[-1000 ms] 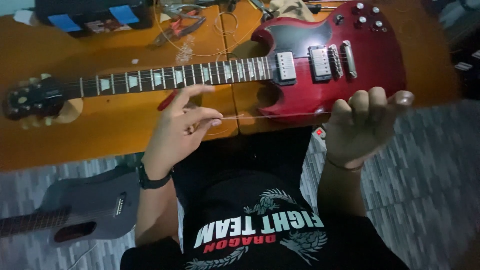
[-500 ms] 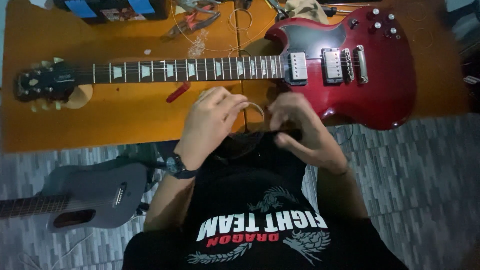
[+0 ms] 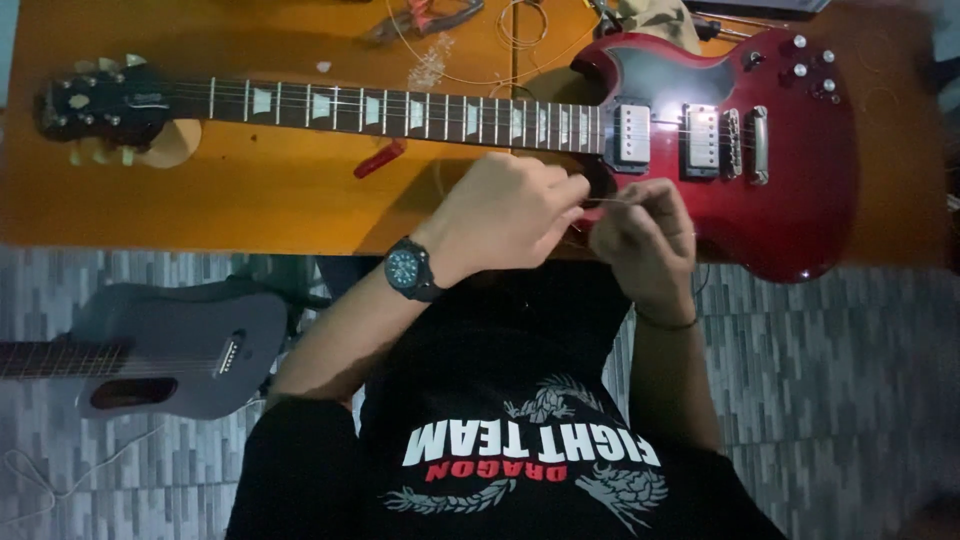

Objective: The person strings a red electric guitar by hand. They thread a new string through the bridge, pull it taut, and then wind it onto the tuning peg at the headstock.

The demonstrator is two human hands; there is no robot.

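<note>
Both hands have closed in near the red guitar (image 3: 700, 140): left hand (image 3: 510, 215) and right hand (image 3: 645, 240) now pinch a thin string (image 3: 603, 201).

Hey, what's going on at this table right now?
A person sits at an orange table with a red electric guitar lying flat across it. Both hands, the left hand and the right hand, meet just in front of the guitar's body, pinching a thin wire between their fingertips. A grey guitar lies on the floor.

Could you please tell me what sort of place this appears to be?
Probably a home guitar-repair spot: a red electric guitar lies on an orange wooden table, loose strings beside it, and a grey guitar on the floor.
</note>
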